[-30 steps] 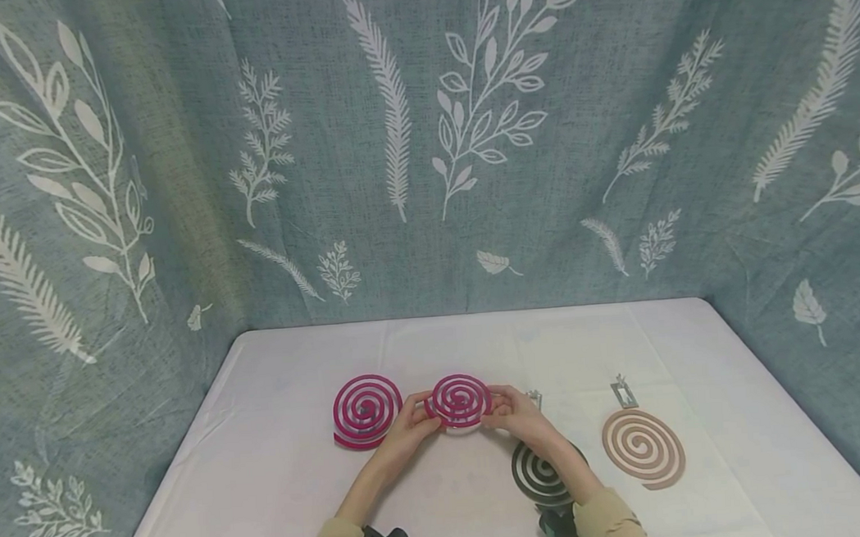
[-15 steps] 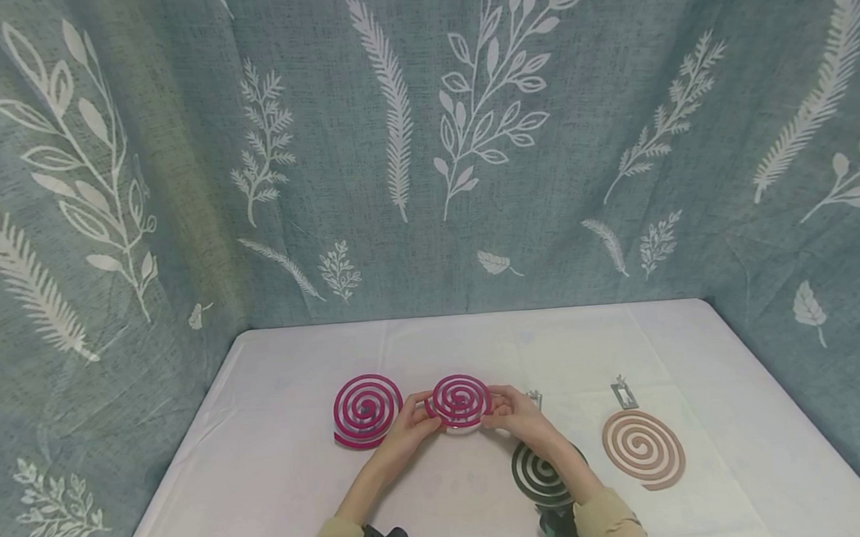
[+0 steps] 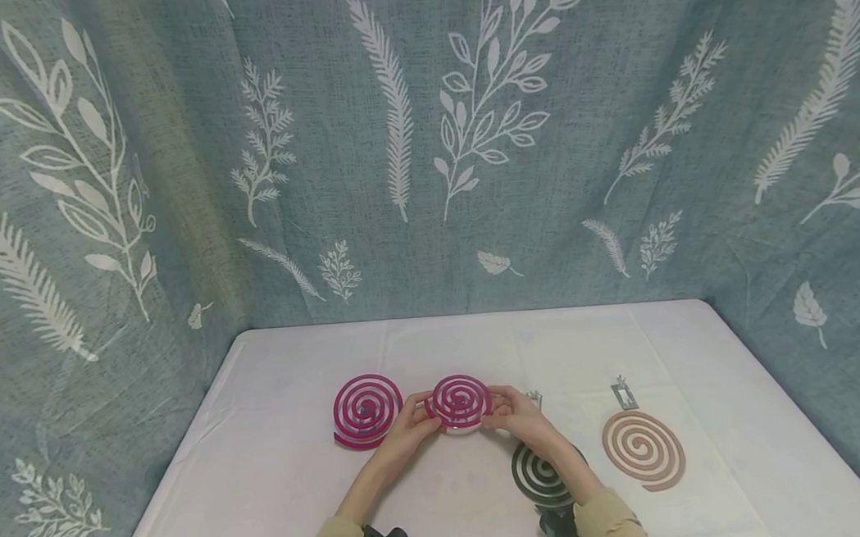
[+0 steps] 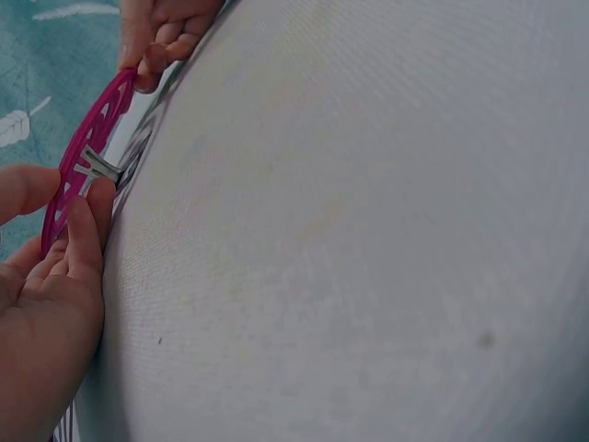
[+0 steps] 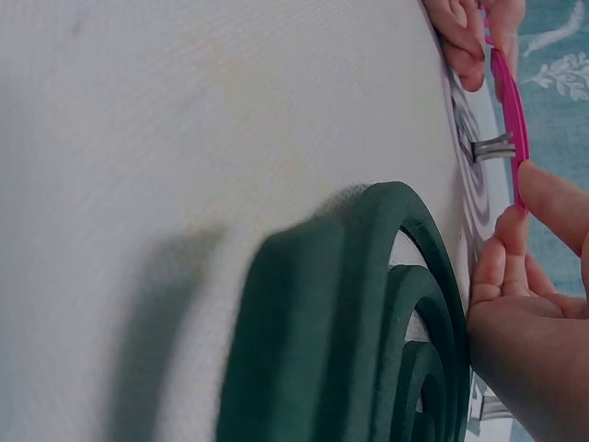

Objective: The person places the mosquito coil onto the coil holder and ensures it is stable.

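Pinched by its edges between both hands is a magenta mosquito coil (image 3: 460, 400). My left hand (image 3: 408, 426) grips its left rim and my right hand (image 3: 519, 417) its right rim, thumbs at the near side. Wrist views show the coil tilted a little above the table, with a small metal coil stand (image 4: 103, 168) at its underside; whether the prongs hold it I cannot tell. Something pale shows below the coil's near edge. A second magenta coil (image 3: 367, 409) lies left of my left hand, a grey bit visible at its middle.
Under my right forearm lies a dark green coil (image 5: 373, 276), partly covered. Farther right is a tan coil (image 3: 639, 445), a metal stand (image 3: 625, 392) behind it. Another metal stand (image 3: 534, 398) shows partly beyond my right hand. A patterned curtain (image 3: 430, 268) borders the white table (image 3: 265, 476).
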Demonstrator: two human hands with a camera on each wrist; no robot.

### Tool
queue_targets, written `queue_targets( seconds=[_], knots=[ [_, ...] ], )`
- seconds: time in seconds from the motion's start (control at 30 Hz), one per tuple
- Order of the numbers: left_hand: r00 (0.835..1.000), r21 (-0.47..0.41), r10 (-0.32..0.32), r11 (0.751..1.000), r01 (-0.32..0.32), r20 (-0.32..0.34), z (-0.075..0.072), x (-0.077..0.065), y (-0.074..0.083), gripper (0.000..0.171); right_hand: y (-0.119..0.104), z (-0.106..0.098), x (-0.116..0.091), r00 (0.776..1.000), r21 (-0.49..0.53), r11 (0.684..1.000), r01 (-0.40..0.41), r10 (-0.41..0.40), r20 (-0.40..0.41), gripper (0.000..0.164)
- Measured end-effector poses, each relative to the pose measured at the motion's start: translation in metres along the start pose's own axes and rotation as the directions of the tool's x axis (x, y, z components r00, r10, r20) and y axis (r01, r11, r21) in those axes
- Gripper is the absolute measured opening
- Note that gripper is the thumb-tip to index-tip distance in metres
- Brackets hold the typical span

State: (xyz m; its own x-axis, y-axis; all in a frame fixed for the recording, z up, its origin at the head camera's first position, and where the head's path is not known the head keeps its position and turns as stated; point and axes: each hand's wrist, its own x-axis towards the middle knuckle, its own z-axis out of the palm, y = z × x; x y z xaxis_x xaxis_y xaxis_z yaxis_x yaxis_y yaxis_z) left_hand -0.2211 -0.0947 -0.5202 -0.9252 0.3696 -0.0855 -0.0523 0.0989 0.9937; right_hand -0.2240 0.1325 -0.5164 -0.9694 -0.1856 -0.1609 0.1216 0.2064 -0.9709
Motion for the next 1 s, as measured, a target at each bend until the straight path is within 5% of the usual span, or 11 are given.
queue_targets(
  seconds=[1.0],
  knots=[
    [1.000,0.012,0.003,1.000,-0.003,-0.018,0.0014,-0.0010,-0.0007,0.052,0.0014,-0.0008,0.0003,1.000,0.002,1.000,0.010,-0.010,0.006,0.064]
  ],
)
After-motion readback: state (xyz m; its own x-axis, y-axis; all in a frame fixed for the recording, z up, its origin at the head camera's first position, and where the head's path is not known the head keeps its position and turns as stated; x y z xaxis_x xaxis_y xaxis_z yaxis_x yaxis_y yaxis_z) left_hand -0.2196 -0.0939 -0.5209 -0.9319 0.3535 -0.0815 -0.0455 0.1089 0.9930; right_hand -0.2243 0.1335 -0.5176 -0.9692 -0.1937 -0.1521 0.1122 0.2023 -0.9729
